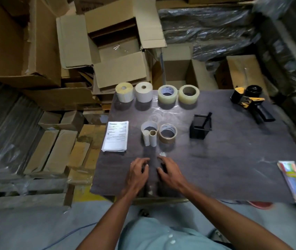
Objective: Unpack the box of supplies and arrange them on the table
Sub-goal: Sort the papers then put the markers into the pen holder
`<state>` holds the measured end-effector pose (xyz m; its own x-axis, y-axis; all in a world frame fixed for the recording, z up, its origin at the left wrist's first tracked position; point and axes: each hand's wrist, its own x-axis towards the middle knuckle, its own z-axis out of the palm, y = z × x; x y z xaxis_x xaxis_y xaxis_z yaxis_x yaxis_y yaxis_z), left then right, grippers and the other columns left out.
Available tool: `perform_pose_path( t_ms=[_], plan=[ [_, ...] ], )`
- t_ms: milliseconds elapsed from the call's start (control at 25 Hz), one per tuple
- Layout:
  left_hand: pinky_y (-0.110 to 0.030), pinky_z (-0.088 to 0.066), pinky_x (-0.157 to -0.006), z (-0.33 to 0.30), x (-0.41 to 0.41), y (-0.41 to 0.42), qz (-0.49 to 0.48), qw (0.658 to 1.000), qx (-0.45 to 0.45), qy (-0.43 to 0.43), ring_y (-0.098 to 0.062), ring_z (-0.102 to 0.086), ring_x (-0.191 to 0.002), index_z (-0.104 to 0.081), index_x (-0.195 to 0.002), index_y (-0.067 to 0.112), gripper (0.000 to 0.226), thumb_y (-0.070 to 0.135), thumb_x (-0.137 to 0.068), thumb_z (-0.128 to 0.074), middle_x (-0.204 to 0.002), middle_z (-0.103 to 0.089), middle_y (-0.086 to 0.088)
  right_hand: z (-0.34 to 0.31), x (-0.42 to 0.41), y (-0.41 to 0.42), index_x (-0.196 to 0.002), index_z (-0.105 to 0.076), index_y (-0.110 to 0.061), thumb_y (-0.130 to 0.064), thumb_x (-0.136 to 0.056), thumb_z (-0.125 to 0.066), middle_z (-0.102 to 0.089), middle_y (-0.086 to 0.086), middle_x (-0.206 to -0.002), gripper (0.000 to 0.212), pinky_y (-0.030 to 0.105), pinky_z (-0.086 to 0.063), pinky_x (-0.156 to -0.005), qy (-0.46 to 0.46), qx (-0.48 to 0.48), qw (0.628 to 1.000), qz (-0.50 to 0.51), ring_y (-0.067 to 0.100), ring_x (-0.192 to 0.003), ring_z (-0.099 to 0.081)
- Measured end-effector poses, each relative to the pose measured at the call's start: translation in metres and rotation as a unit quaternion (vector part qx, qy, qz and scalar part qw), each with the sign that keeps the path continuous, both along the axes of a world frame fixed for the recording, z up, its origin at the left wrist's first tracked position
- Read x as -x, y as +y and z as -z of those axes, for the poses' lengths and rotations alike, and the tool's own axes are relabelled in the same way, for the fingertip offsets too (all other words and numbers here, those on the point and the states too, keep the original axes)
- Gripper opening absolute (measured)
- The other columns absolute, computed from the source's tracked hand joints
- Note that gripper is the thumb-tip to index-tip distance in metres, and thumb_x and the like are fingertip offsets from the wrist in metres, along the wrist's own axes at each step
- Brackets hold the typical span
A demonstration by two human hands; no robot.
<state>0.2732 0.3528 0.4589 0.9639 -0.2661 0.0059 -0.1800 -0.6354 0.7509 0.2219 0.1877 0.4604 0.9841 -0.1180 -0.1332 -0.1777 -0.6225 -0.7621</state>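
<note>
**Nearly laid out: both hands empty over the table**

Closest in, the left hand and right hand sit side by side at the near edge of the table, fingers loosely curled and holding nothing; whether the fingertips touch the surface I cannot tell. Off to the right, a shiny packet lies along the table's edge, well apart from everything else.

Beyond the hands comes a middle row: a stack of printed sheets squared up on the left, then two small cardboard cores standing upright against an empty ring, a brown tape roll just beside them, and a black holder further right. Like seems grouped with like, probably so each sort can be found quickly.

Farther back, two label rolls and two clear tape rolls stand in a neat line along the far edge, with a tape dispenser alone in the far right corner.

Behind the table an opened cardboard box sits among stacked cartons, likely the source; it looks nearly empty, so the unpacking appears close to done.
</note>
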Motion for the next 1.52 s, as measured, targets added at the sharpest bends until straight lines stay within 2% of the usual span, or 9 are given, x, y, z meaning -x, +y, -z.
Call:
perform_pose_path(
  t_ms=[320,640,720,840,1080,1240,1320,1400,1520],
  plan=[
    [-0.040,-0.046,-0.103,0.004,0.082,-0.194,0.168,0.985,-0.023,0.023,-0.025,-0.061,-0.113,-0.068,-0.117,0.015,0.036,0.030,-0.088,-0.052,-0.118,-0.067,-0.006,-0.003,0.109,-0.199,-0.127,-0.059,-0.015,-0.026,-0.085,-0.063,-0.061,0.007,-0.126,0.044,0.025,-0.040,-0.100,-0.003,0.021,0.991,0.130,0.022,-0.115,-0.057],
    [-0.033,-0.050,-0.098,-0.021,0.157,-0.378,0.244,0.966,-0.003,0.080,-0.016,-0.064,-0.100,-0.062,-0.128,0.019,0.039,0.024,-0.090,-0.056,-0.119,-0.065,-0.003,0.001,0.205,-0.381,-0.117,-0.065,-0.013,-0.034,-0.076,-0.053,-0.065,0.010,-0.114,0.047,0.025,-0.034,-0.096,-0.056,0.095,0.958,0.264,0.032,-0.108,-0.059],
    [-0.030,-0.046,-0.103,-0.026,0.170,-0.404,0.252,0.961,-0.017,0.113,-0.018,-0.063,-0.108,-0.055,-0.136,0.020,0.043,0.021,-0.093,-0.057,-0.125,-0.063,-0.004,0.004,0.219,-0.406,-0.118,-0.064,-0.017,-0.041,-0.075,-0.050,-0.064,0.008,-0.113,0.051,0.025,-0.030,-0.094,-0.021,0.121,0.949,0.292,0.033,-0.109,-0.056],
    [-0.032,-0.047,-0.102,-0.027,0.183,-0.432,0.266,0.952,-0.027,0.147,-0.022,-0.062,-0.114,-0.049,-0.142,0.020,0.049,0.021,-0.093,-0.055,-0.130,-0.063,-0.008,0.006,0.234,-0.422,-0.126,-0.053,-0.027,-0.045,-0.074,-0.060,-0.057,0.010,-0.120,0.056,0.040,-0.037,-0.099,0.083,0.145,0.937,0.306,0.035,-0.116,-0.049],
    [-0.027,-0.049,-0.096,-0.024,0.188,-0.460,0.271,0.948,0.006,0.166,-0.014,-0.064,-0.108,-0.055,-0.135,0.020,0.049,0.014,-0.086,-0.052,-0.122,-0.067,0.000,-0.003,0.233,-0.420,-0.133,-0.047,-0.023,-0.024,-0.071,-0.071,-0.051,0.014,-0.120,0.066,0.038,-0.045,-0.096,0.093,0.049,0.946,0.306,0.034,-0.113,-0.052],
    [-0.032,-0.054,-0.091,-0.018,0.185,-0.464,0.241,0.946,0.048,0.209,-0.017,-0.067,-0.099,-0.058,-0.128,0.029,0.048,0.012,-0.083,-0.052,-0.112,-0.068,0.003,-0.006,0.222,-0.425,-0.128,-0.049,-0.016,-0.006,-0.070,-0.073,-0.064,0.009,-0.105,0.064,0.028,-0.050,-0.077,0.057,-0.059,0.943,0.323,0.024,-0.097,-0.062],
    [-0.032,-0.055,-0.086,-0.016,0.181,-0.464,0.216,0.942,0.073,0.245,-0.019,-0.067,-0.100,-0.055,-0.124,0.035,0.047,0.010,-0.085,-0.053,-0.110,-0.069,-0.003,-0.004,0.215,-0.425,-0.129,-0.050,-0.016,0.000,-0.072,-0.073,-0.070,0.011,-0.097,0.064,0.038,-0.058,-0.073,0.081,-0.166,0.917,0.355,0.023,-0.086,-0.069],
    [-0.028,-0.054,-0.076,-0.017,0.176,-0.462,0.183,0.940,0.103,0.268,-0.021,-0.066,-0.099,-0.050,-0.127,0.034,0.047,0.010,-0.087,-0.057,-0.111,-0.068,-0.006,-0.006,0.208,-0.424,-0.118,-0.061,-0.006,0.007,-0.077,-0.071,-0.072,0.021,-0.099,0.044,0.046,-0.060,-0.078,0.084,-0.265,0.882,0.381,0.027,-0.082,-0.069],
    [-0.025,-0.055,-0.065,-0.017,0.166,-0.460,0.106,0.928,0.170,0.314,-0.014,-0.063,-0.090,-0.034,-0.138,0.034,0.062,0.008,-0.091,-0.064,-0.113,-0.061,-0.005,-0.020,0.202,-0.418,-0.099,-0.069,-0.005,0.010,-0.084,-0.065,-0.072,0.025,-0.103,0.022,0.043,-0.061,-0.076,0.077,-0.373,0.847,0.371,0.031,-0.083,-0.071]
  ],
)
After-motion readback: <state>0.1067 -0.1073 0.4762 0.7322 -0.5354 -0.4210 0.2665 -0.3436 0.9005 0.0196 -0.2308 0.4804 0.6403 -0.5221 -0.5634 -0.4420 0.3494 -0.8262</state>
